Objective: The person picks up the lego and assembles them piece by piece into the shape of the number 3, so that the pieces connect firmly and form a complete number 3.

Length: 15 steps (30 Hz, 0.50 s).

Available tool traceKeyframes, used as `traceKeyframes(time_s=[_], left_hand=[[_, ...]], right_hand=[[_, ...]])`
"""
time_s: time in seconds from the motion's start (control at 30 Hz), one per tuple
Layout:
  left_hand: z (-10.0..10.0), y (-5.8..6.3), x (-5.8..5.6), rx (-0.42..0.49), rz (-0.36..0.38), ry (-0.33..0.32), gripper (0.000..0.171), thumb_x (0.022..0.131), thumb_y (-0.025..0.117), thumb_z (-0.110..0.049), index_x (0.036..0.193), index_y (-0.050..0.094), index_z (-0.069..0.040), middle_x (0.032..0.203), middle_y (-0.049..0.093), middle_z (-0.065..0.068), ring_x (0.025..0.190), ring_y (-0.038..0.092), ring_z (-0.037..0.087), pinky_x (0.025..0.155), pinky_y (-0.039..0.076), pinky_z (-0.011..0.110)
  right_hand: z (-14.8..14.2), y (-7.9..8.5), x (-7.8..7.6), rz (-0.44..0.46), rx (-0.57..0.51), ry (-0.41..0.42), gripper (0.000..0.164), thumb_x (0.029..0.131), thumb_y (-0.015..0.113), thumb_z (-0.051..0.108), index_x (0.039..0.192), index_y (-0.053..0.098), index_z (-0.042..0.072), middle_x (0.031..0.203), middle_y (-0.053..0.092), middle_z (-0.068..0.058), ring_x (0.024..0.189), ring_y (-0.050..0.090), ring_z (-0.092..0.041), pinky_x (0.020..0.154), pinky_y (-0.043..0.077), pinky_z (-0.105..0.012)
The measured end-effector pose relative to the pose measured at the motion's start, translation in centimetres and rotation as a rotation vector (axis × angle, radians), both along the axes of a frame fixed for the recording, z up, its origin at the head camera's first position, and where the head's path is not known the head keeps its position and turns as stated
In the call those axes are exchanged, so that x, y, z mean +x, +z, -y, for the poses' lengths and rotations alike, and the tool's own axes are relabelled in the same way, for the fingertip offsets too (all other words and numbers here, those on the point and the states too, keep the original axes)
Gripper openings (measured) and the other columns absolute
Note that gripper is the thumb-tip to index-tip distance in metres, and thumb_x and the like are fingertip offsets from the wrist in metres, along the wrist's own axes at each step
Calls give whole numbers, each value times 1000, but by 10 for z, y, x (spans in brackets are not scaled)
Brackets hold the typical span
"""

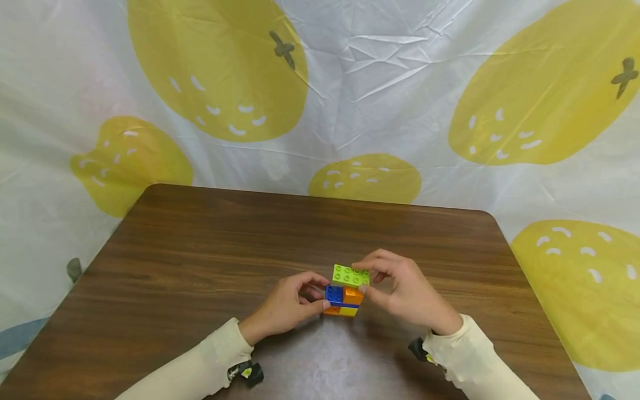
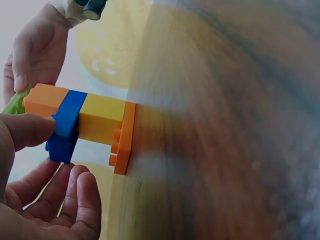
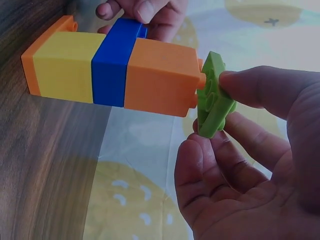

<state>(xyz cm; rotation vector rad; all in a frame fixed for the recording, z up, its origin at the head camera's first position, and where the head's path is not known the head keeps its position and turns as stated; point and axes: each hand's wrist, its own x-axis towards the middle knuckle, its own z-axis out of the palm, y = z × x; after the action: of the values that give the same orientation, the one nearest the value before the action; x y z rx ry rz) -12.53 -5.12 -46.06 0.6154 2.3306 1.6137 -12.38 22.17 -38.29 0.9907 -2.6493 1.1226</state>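
Observation:
A small tower of toy building bricks stands on the table. At its foot is a thin orange brick (image 2: pixel 126 142), then a yellow brick (image 3: pixel 65 67), a blue brick (image 2: pixel 66 127) and an orange brick (image 3: pixel 162 75). My left hand (image 1: pixel 287 303) pinches the blue brick's overhanging end between thumb and fingers. In my right hand (image 1: pixel 407 289) is a thin lime-green brick (image 1: pixel 345 275), held by the thumb and fingertips. It is tilted against the top studs of the orange brick, with a gap along one side in the right wrist view.
The brown wooden table (image 1: pixel 225 233) extends around the tower to rounded far corners. Behind it hangs a white cloth (image 1: pixel 370 100) printed with yellow fruit. Dark wrist cameras are strapped at both cream sleeves (image 1: pixel 200 355).

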Motion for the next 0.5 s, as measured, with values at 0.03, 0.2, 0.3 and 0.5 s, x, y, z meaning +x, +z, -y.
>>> traceKeyframes(time_s=[0.03, 0.2, 0.3, 0.5], left_hand=[[0, 0, 0, 1, -2, 1, 32, 95, 80, -23, 124, 71, -12, 120, 76, 6, 101, 72, 16, 81, 60, 23], [1, 0, 1, 2, -12, 4, 33, 94, 80, -21, 125, 71, -11, 121, 75, 6, 101, 72, 16, 80, 60, 23], [1, 1, 1, 1, -18, 5, 33, 94, 80, -20, 125, 71, -10, 121, 75, 6, 102, 72, 16, 80, 60, 23], [1, 1, 0, -7, -36, 3, 33, 94, 80, -21, 125, 72, -10, 120, 75, 6, 101, 72, 14, 80, 60, 23]], right_hand=[[0, 0, 0, -2, 1, 6, 39, 86, 87, 8, 122, 77, 17, 116, 73, 6, 85, 65, -10, 75, 60, -32], [3, -1, 1, -3, 11, 29, 40, 85, 87, 8, 123, 76, 17, 116, 74, 7, 85, 67, -15, 76, 59, -31], [5, -1, 2, 1, 12, 34, 40, 85, 87, 8, 123, 76, 16, 116, 74, 6, 86, 68, -16, 77, 59, -28], [5, -1, 3, 0, 23, 30, 39, 85, 87, 9, 122, 77, 16, 115, 74, 7, 86, 68, -15, 76, 58, -25]])
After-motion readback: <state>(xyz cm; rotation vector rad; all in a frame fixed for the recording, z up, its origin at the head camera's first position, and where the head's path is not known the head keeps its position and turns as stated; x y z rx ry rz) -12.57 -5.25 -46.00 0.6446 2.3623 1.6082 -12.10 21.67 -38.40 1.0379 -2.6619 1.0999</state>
